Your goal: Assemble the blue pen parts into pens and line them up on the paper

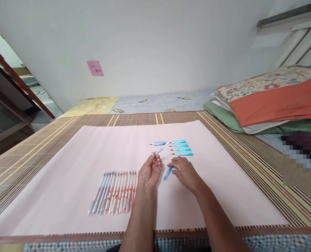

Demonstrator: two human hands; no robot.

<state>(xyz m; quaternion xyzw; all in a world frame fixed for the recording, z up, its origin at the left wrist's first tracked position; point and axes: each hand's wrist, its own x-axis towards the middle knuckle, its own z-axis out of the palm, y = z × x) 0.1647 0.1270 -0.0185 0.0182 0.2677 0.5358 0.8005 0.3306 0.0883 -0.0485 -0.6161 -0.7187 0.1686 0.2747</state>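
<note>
My left hand (152, 170), palm up, pinches a slim white-and-lavender pen (161, 149) that points up and to the right. To its right, my right hand (183, 170) has its fingers curled round the upper end of a light blue pen or cap (167, 174), slanted low over the pink sheet. Beyond the hands lie several turquoise pens (183, 149) with dark tips facing left, stacked in a column. A blue pen (158, 144) lies left of them, partly behind the held pen. Several wrapped white and reddish pens (115, 192) lie side by side left of my left forearm.
The pink sheet (66, 164) covers a striped mat (55, 140). Folded bedding with an orange and floral cover (270, 101) is piled at the right. Behind are patterned cloth (155, 103) and a white wall with a pink note (94, 68).
</note>
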